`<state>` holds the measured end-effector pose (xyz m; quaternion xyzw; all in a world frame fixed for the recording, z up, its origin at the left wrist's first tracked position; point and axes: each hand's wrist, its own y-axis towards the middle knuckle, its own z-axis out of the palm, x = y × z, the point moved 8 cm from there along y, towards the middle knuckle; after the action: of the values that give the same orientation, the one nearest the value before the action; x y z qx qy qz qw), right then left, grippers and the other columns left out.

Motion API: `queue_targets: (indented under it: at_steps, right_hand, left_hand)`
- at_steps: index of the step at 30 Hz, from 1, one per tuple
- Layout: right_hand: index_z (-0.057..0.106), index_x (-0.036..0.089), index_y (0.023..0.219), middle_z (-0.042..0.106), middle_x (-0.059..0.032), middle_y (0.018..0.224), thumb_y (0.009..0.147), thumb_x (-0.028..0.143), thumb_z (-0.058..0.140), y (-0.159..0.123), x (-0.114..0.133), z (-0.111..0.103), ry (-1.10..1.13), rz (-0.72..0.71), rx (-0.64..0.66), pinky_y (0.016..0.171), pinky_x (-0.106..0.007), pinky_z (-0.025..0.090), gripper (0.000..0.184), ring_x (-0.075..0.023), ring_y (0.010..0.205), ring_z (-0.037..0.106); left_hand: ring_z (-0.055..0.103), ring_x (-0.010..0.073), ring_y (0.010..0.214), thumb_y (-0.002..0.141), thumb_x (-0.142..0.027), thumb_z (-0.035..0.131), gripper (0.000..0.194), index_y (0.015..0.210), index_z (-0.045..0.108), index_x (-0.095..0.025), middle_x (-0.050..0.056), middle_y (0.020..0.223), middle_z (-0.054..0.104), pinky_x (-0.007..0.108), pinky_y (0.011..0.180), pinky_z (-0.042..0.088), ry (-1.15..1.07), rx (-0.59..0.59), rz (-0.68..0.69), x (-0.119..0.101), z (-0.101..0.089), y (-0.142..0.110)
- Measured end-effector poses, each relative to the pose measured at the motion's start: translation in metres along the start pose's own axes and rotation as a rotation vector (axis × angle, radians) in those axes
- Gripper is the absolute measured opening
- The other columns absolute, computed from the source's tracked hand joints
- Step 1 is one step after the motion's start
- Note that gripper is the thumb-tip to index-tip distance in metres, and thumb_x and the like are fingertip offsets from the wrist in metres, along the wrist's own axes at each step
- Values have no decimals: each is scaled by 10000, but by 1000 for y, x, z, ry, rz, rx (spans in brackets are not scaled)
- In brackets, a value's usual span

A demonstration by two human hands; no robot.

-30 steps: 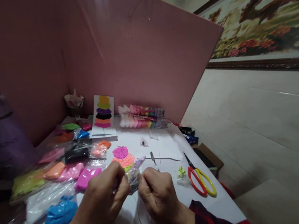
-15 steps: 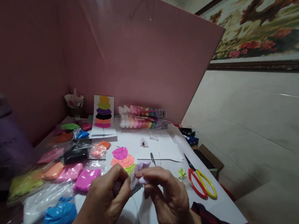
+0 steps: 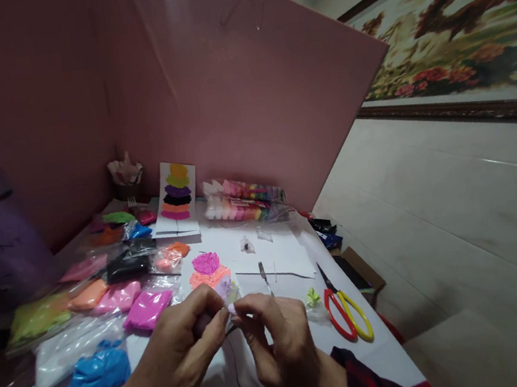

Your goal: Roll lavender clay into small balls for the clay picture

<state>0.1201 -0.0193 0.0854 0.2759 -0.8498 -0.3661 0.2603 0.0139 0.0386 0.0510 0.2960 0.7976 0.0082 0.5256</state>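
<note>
My left hand (image 3: 186, 334) is closed round a small clear bag of lilac clay (image 3: 224, 287), whose top sticks up past the fingertips. Part of the lump is hidden inside the fist. Right beside it, my right hand (image 3: 278, 335) pinches a small bit of lilac clay (image 3: 232, 310) between thumb and forefinger. The two sets of fingertips nearly meet. Behind them on the white sheet lies a textured clay picture, with a magenta patch (image 3: 205, 263) above a coral patch (image 3: 210, 277); its lower part is covered by my hands. A dark line (image 3: 237, 372) runs down the paper below.
Several bags of clay lie at left, including a blue one (image 3: 95, 377) and a magenta one (image 3: 148, 310). Scissors (image 3: 347, 314) with red and yellow handles, a lime clay bit (image 3: 313, 297) and a fork (image 3: 263, 274) are at right. A sample card (image 3: 174, 197) leans at the back.
My right hand has moved left and closer to my left hand. The lilac bag top, spread between both hands before, now stands upright by the left fingertips.
</note>
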Motion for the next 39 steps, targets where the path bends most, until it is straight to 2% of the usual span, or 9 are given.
queue_targets:
  at_steps: [5,8,12,14,17,22,28,34,39]
  right_hand:
    - [548,165,968,619,-50,740,825,62,464,0,-6,4,63,-27,71,551,-272,447,195,-155,638,578]
    - [577,176,1022,598,-48,762,810,53,475,0,-4,-3,64,-68,-2,525,-254,452,265,-145,633,561]
    - [615,212,1069,617,-61,841,811,44,522,-2,3,-17,14,-135,-122,560,-257,481,322,-152,711,585]
    - [599,199,1104,667,-79,898,813,44,520,-3,9,-18,46,-221,-94,626,-291,514,338,-172,771,601]
    - [549,211,1145,710,-69,910,845,83,485,-6,12,-11,81,-301,-1,627,-311,520,332,-169,720,615]
    - [499,188,1111,707,-55,826,859,79,419,-2,7,-5,5,-253,29,546,-279,469,287,-155,644,641]
    - [537,160,980,662,-54,721,848,88,395,2,8,4,-140,-242,140,514,-285,417,207,-169,616,600]
    - [523,127,991,618,-67,720,811,83,401,2,6,2,-142,-191,162,496,-290,406,222,-180,609,557]
    - [529,145,961,613,-65,734,860,147,405,3,6,3,-219,-134,204,488,-293,377,161,-189,626,567]
  left_hand:
    - [386,120,534,902,-418,422,292,711,490,-207,-54,594,397,223,481,347,-61,-30,-25,0,-5,-2]
    - [389,117,542,893,-439,441,303,704,493,-208,-52,602,399,217,484,359,-113,-38,-59,2,-6,-2]
    - [413,119,540,883,-447,460,300,716,517,-205,-44,598,433,221,484,373,-149,51,-87,5,3,-1]
    - [455,128,562,883,-446,462,291,738,531,-203,-29,623,486,231,505,399,-171,85,-95,5,7,-2]
    - [492,137,598,883,-443,464,288,743,534,-201,-14,658,525,243,538,426,-197,92,-117,5,6,-2]
    - [485,137,607,885,-442,458,296,730,529,-201,-19,655,507,242,546,430,-157,91,-130,3,4,-2]
    - [483,139,598,892,-442,434,299,733,516,-204,-21,654,499,239,528,427,-92,86,-105,4,5,0]
    - [475,138,560,893,-428,409,312,701,508,-203,-23,615,488,237,496,416,14,70,-53,-3,3,1]
    - [489,134,547,905,-381,395,287,707,506,-205,-22,608,518,231,491,419,82,66,-5,-4,4,-2]
